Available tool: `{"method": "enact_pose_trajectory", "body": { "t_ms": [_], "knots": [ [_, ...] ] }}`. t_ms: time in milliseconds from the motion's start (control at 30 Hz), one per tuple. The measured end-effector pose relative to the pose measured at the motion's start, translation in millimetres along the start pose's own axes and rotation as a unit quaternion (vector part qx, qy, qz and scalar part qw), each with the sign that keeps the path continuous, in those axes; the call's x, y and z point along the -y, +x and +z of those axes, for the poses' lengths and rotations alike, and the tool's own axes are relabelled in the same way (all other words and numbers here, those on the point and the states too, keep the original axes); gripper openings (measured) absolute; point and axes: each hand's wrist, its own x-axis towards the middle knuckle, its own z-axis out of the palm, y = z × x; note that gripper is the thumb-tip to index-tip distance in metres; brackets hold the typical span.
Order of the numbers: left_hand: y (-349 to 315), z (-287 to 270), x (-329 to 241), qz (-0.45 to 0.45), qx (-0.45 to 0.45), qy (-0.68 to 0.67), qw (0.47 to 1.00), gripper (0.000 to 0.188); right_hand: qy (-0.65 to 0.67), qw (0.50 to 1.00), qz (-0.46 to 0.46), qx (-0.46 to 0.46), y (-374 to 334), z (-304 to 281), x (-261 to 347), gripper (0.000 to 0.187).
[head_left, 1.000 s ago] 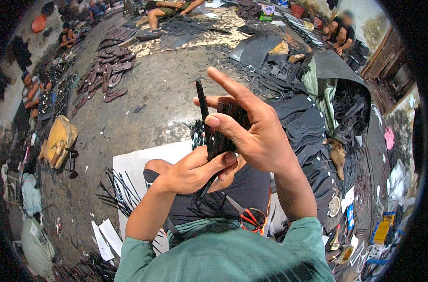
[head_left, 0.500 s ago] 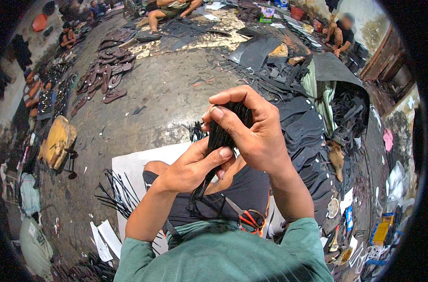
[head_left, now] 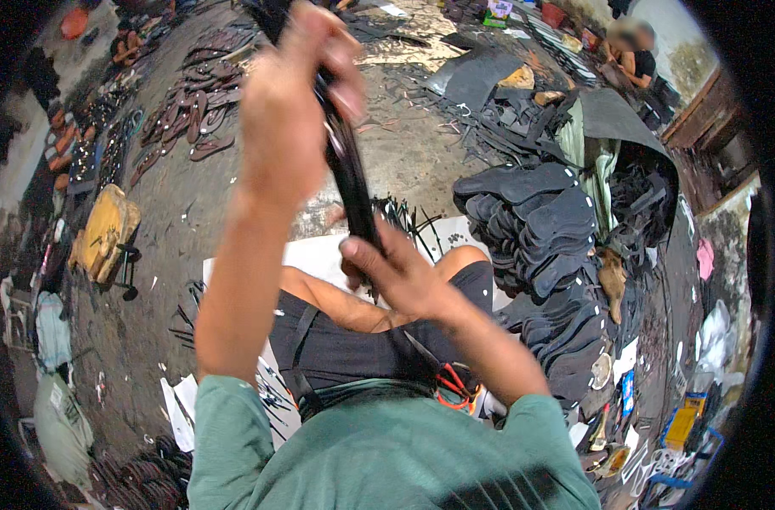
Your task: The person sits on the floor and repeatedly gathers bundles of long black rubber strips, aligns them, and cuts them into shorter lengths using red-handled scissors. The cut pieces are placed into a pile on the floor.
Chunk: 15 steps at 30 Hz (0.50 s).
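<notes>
Left hand (head_left: pixel 289 106), blurred, curled round upper part of a bundle of black strips (head_left: pixel 352 174). Right hand (head_left: pixel 404 276), lower, closed about its bottom end. Bundle slants between hands. Black soles (head_left: pixel 536 221) stacked right of right hand. Green packet (head_left: pixel 497 14) far beyond both; printing too small to read.

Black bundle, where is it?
In the head view, the black bundle is just left of centre, slanting from the left hand, higher up, down to the right hand.

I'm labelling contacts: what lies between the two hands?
In the head view, a long bundle of slim, glossy black strips stretches from the left hand to the right hand.
</notes>
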Motion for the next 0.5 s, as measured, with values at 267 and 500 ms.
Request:
{"method": "enact_pose_trajectory", "body": {
  "t_ms": [267, 500],
  "knots": [
    [111.1, -169.2, -12.8, 0.011, -0.122, -0.102, 0.987, 0.022, 0.168, 0.977, 0.112, 0.066, -33.9, -0.3, -21.8, 0.031],
    [130.5, -236.4, 11.4, -0.019, -0.161, -0.025, 0.986, 0.02, 0.321, 0.919, 0.179, 0.144, -30.9, -0.9, -23.6, 0.035]
  ]
}}
